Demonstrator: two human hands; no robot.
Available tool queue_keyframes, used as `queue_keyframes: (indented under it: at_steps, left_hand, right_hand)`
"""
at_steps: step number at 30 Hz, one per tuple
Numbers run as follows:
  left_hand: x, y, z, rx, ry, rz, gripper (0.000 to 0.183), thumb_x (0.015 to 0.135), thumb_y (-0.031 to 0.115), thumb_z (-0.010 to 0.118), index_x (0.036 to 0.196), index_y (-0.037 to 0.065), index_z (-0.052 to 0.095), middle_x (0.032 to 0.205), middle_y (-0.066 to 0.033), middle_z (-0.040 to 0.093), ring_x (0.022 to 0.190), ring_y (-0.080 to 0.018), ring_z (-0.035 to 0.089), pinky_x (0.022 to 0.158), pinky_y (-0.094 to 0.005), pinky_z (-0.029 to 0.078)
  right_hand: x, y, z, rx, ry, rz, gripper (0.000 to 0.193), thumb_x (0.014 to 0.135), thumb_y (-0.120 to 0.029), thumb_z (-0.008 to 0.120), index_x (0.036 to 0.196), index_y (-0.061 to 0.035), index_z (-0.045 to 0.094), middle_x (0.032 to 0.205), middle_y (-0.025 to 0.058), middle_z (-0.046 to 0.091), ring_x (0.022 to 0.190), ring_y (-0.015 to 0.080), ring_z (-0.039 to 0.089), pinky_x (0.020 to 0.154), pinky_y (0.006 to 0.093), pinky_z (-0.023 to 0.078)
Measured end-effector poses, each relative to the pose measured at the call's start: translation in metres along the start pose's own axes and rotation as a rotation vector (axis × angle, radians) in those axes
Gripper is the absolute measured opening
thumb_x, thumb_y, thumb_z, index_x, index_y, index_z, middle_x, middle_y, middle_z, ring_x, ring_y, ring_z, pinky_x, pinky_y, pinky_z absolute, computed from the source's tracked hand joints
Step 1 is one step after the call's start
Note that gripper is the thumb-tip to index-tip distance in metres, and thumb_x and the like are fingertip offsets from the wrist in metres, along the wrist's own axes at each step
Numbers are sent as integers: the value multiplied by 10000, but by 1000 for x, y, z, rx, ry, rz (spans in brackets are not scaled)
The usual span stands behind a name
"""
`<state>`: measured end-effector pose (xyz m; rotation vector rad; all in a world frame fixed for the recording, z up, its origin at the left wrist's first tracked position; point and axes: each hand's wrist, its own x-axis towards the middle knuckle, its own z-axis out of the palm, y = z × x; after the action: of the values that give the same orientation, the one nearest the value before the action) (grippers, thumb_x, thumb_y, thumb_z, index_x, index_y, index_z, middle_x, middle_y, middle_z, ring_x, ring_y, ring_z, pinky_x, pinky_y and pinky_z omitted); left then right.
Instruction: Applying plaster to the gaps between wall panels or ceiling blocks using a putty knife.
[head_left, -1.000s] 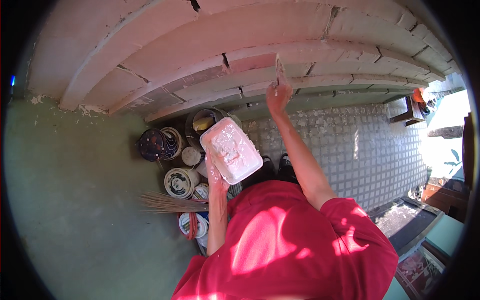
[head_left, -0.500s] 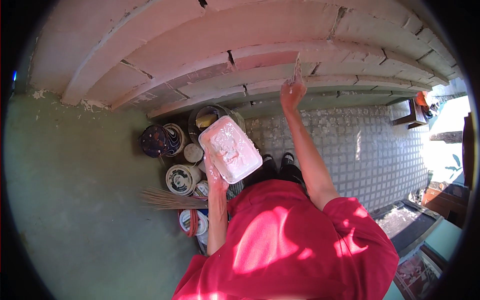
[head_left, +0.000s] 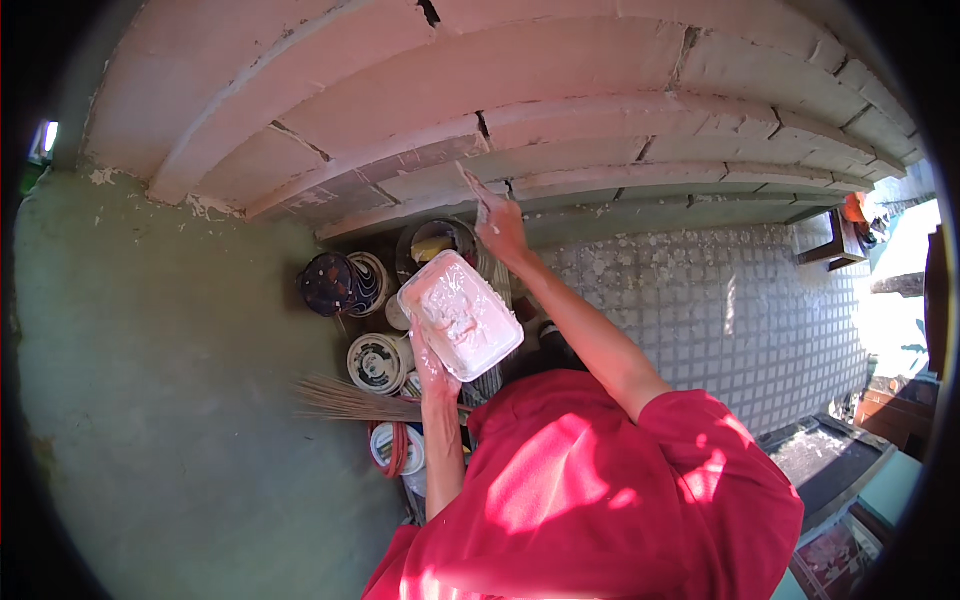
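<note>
My left hand (head_left: 434,374) holds a white rectangular plastic tub (head_left: 492,364) from its left side, in front of my body. Pale pinkish putty (head_left: 452,304) is spread inside it and smeared over its rim. Just beyond the tub, my right hand (head_left: 503,232) is closed around a putty-smeared putty knife (head_left: 474,182); its handle is hidden in my fist. The blade points up and left, by the lower ledges of the stepped, pale wall (head_left: 570,125). From this view I cannot tell whether the blade touches the wall. Putty also coats my fingers.
Left of my legs stand a dark paint-spattered bucket (head_left: 328,284), a lidded white pail (head_left: 378,362) and a large round container (head_left: 410,240). A bundle of thin sticks (head_left: 345,397) juts out beside them. Patterned tile floor (head_left: 660,300) stretches right, toward a wooden bench (head_left: 832,246).
My right hand has swung left and down with the putty knife, from the middle of the ledges to just above the tub. The tub has stayed nearly in place while the view shifted slightly.
</note>
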<state>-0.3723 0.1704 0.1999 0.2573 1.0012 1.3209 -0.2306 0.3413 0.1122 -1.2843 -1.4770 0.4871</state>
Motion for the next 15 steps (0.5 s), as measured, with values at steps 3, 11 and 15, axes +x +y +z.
queue_keyframes:
  at_steps: [3, 11, 15]
  left_hand:
    - [2, -7, 2, -6, -1, -10, 573, 982, 471, 401, 1387, 67, 376, 1270, -115, 546, 1089, -277, 598, 923, -416, 519]
    - [30, -44, 32, 35, -195, -192, 600, 964, 483, 452, 1381, 58, 374, 1266, -110, 544, 1100, -254, 586, 940, -404, 500]
    - [33, -67, 64, 63, -288, -285, 595, 969, 486, 445, 1375, 55, 382, 1233, -112, 553, 1088, -244, 590, 937, -397, 498]
  right_hand:
    - [-27, 20, -55, 342, -72, 207, 532, 788, 62, 533, 1311, -36, 517, 1084, 131, 679, 930, 256, 678, 759, 357, 555]
    - [-78, -16, -232, 1010, 38, 625, 567, 777, -13, 584, 1319, 28, 426, 1181, 172, 578, 1041, 329, 624, 788, 578, 567]
    - [-90, -33, -278, 946, 166, 532, 571, 778, -22, 597, 1318, 17, 414, 1215, 174, 556, 1029, 326, 616, 778, 574, 570]
